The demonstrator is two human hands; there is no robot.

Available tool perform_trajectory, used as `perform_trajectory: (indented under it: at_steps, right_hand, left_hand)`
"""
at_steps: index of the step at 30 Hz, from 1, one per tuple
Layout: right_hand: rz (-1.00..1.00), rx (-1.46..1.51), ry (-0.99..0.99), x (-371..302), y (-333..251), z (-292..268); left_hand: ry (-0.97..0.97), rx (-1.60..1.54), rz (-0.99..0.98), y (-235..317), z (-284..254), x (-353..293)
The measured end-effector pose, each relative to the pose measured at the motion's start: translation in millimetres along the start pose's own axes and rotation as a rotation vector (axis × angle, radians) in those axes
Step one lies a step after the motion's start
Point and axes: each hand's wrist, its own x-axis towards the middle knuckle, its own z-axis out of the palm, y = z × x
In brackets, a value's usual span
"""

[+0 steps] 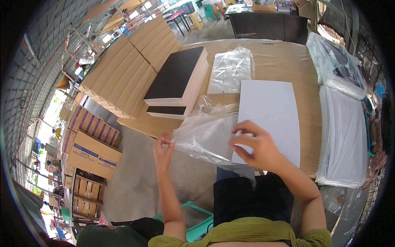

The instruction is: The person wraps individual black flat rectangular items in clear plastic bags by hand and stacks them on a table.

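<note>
A clear plastic bag [205, 133] stretches over the front edge of the table, its far end crumpled. At the bag's left corner, my left hand [163, 149] pinches the film between thumb and fingers. My right hand [257, 146] hovers over the bag's right side and the left part of a white sheet stack [269, 111]; its fingers are curved and apart, with nothing visible between them. The white sheets lie flat in front of me, partly covered by my right hand and forearm. Whether the right fingertips touch the film is hard to see.
Black-topped boards [177, 76] are piled on the table [279, 51] beside stacked brown cartons [119, 76]. Behind the sheets lies a plastic-wrapped pack [231, 71]. Plastic sleeves [342, 138] line the right edge. Below left are cardboard boxes [94, 154], a green stool [199, 230] and a person's dark sleeve [109, 235].
</note>
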Motion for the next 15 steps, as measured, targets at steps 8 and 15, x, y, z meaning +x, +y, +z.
perform_trajectory:
  at_steps: [8, 15]
  right_hand:
    - [-0.104, 0.201, -0.081, 57.9, 45.7, 109.8]
    - [-0.065, 0.255, -0.027, 60.5, 39.0, 116.3]
  left_hand:
    - [-0.099, -0.413, 0.048, 101.0, 5.5, -23.5]
    - [-0.034, -0.235, 0.016, 113.5, 11.3, -26.3]
